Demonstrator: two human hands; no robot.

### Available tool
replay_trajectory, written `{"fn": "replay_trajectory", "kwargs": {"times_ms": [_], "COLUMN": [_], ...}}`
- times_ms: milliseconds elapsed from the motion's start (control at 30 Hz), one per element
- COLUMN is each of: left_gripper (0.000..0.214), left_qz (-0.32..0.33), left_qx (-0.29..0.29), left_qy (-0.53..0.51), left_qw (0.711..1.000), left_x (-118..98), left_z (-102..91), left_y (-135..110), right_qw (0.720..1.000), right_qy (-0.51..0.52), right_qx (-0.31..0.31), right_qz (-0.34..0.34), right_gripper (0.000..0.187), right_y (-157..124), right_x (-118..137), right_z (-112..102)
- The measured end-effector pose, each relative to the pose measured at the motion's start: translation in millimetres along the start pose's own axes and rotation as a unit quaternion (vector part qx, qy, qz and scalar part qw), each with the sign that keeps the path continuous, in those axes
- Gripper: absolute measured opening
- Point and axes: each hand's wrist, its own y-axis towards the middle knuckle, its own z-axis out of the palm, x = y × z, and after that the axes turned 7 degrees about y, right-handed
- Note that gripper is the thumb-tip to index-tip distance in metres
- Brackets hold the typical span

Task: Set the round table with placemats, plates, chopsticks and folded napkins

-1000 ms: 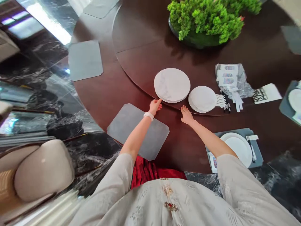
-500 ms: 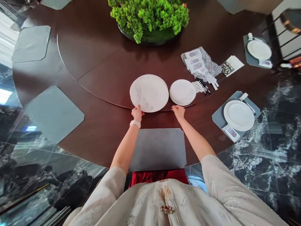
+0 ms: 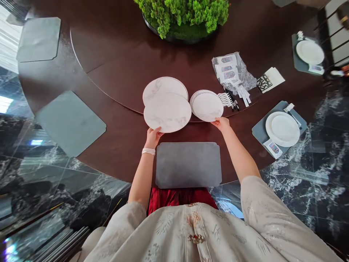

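My left hand (image 3: 154, 137) pinches the near edge of a large white marbled plate (image 3: 167, 113), thumb on top. That plate overlaps the large plate (image 3: 165, 85) behind it. My right hand (image 3: 221, 123) grips the near rim of a small white plate (image 3: 208, 106), shifted toward me from the small plates (image 3: 194, 95) under it. Directly before me lies a grey placemat (image 3: 188, 164). Right of the small plates is a row of white spoons or rests (image 3: 225, 99), whose exact kind is unclear, with dark sticks (image 3: 233, 100) beside them.
A potted green plant (image 3: 188, 18) stands mid-table. A plastic bag of white packets (image 3: 231, 72) and a patterned napkin (image 3: 269, 79) lie to the right. Two set places, one with stacked plates (image 3: 283, 128), are at right. Grey placemats (image 3: 71, 123) line the left side.
The top large plate has come toward me off the plate beneath it. My right hand has taken hold of the top small plate and drawn it slightly nearer.
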Motion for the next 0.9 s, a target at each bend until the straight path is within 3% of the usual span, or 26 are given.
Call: {"fn": "replay_trajectory", "kwargs": {"times_ms": [100,233,333,433,533,633,900], "left_gripper": [0.052,0.060,0.056,0.050,0.046,0.046,0.040], "left_qz": [-0.038,-0.126,-0.209,-0.250,-0.261,-0.274,-0.305], "left_qx": [0.027,0.014,0.025,0.022,0.003,0.001,0.025], "left_qy": [-0.001,0.018,0.025,-0.001,-0.012,0.006,0.057], "left_qw": [0.999,0.992,0.977,0.968,0.965,0.962,0.950], "left_x": [19,77,133,185,221,239,242], "left_z": [-15.0,-31.3,-22.3,1.2,17.8,19.7,13.7], "left_y": [-57,-151,-213,-255,-276,-285,-299], "right_qw": [0.995,0.985,0.983,0.984,0.985,0.986,0.979], "right_qy": [0.082,0.142,0.137,0.111,0.079,0.037,-0.062], "right_qx": [0.052,0.064,0.113,0.137,0.127,0.121,0.178], "right_qz": [-0.029,-0.073,-0.044,0.018,0.082,0.107,0.079], "right_gripper": [0.026,0.030,0.041,0.047,0.047,0.051,0.050], "right_y": [-35,-94,-145,-190,-217,-226,-231], "right_x": [-7,-31,-71,-125,-181,-224,-274], "right_z": [-18,-64,-104,-136,-155,-166,-177]}}
